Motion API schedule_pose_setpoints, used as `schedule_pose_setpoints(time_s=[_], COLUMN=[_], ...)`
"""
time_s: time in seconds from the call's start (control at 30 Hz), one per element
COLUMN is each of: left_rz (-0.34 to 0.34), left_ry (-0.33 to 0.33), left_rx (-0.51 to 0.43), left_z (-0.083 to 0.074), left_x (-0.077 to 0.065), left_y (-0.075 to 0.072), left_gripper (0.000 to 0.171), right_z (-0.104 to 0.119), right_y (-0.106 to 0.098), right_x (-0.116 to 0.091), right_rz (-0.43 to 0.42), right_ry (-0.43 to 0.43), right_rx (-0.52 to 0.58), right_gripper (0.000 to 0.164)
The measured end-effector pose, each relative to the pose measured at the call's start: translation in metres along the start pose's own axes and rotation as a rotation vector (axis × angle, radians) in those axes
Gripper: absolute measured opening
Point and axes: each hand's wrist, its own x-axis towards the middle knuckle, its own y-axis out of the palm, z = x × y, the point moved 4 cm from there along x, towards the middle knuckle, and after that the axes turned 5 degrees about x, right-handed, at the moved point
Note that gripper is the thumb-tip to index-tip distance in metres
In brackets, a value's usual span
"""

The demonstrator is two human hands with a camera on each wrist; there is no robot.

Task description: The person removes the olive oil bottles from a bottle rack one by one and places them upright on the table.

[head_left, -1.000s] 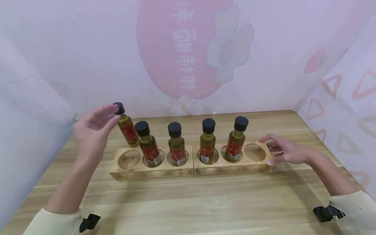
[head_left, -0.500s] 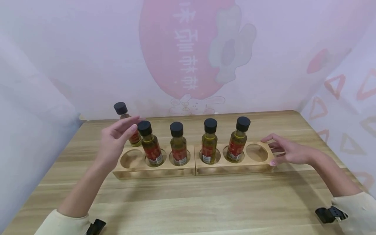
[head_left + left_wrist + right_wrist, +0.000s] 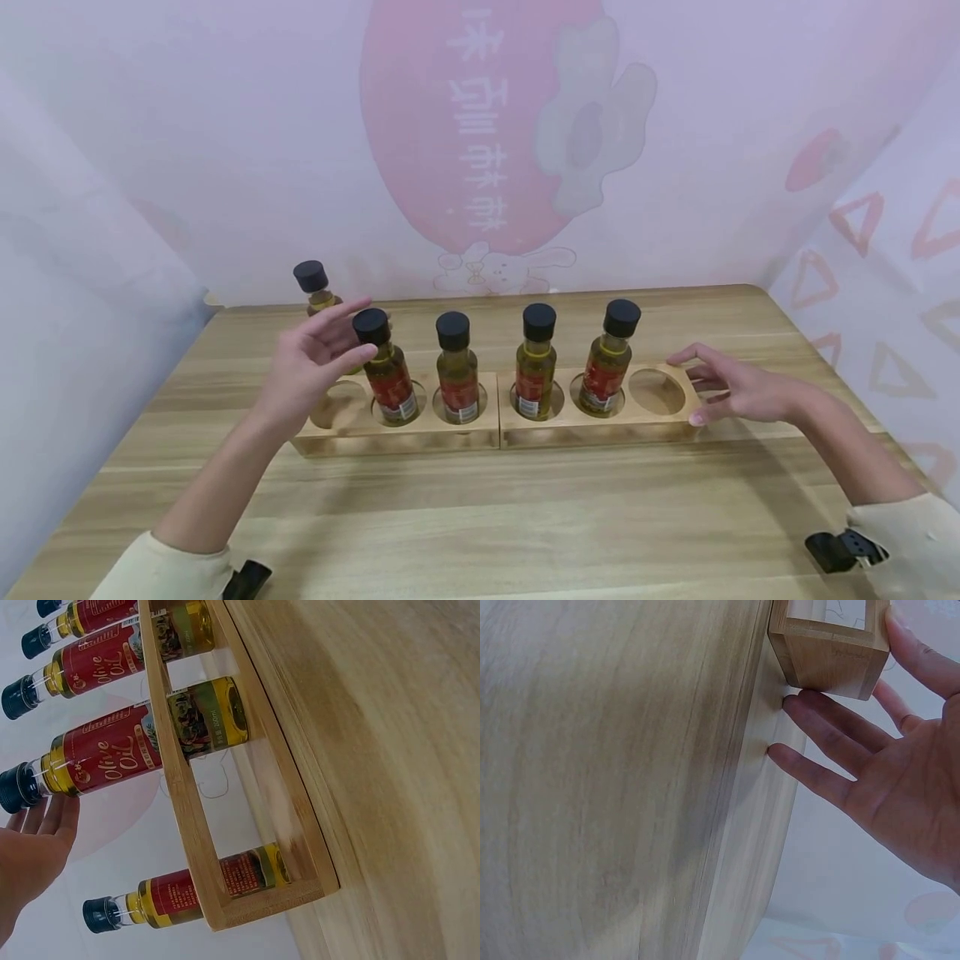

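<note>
An olive oil bottle [image 3: 392, 379] with a black cap stands in the middle hole of the left wooden rack [image 3: 442, 440]. My left hand [image 3: 303, 367] is at its neck, thumb on the near side and fingers behind; the left wrist view shows the fingers [image 3: 52, 817] close under the bottle, the thumb hidden. Whether they touch it I cannot tell. My right hand [image 3: 742, 390] holds the end of the right wooden rack [image 3: 600, 432] between thumb and forefinger. In the right wrist view the other fingers [image 3: 817, 776] spread beside the rack end [image 3: 829, 664].
Another bottle [image 3: 311, 277] stands behind the left rack's bare end hole. More bottles stand in the racks: one [image 3: 456, 375] in the left rack, and two, a nearer [image 3: 533, 379] and a farther right one [image 3: 606, 367], in the right rack. A printed cloth [image 3: 300, 125] hangs behind the wooden table [image 3: 480, 517].
My left hand has moved right, away from the bottle behind the rack and to the neck of the bottle in the left rack. The right hand keeps its place on the rack end.
</note>
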Motion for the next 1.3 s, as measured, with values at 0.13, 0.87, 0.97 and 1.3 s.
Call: schedule_pose_setpoints(time_s=[0.13,0.87,0.97,1.3], left_rz=[0.014,0.010,0.008,-0.031], left_ry=[0.001,0.059,0.056,0.036], left_rx=[0.026,0.003,0.002,0.004], left_z=[0.0027,0.0022,0.0019,0.0011], left_x=[0.0012,0.0049,0.0058,0.0046], left_y=[0.0015,0.0040,0.0043,0.0035], left_gripper=[0.053,0.055,0.054,0.051], right_z=[0.0002,-0.0010,-0.0013,-0.0006], right_y=[0.0000,0.0000,-0.0003,0.0002], right_x=[0.0001,0.0004,0.0004,0.0000], right_rz=[0.005,0.016,0.016,0.016], right_ry=[-0.003,-0.018,-0.015,-0.013], right_rx=[-0.006,-0.022,-0.024,-0.019], right_gripper=[0.074,0.074,0.074,0.075])
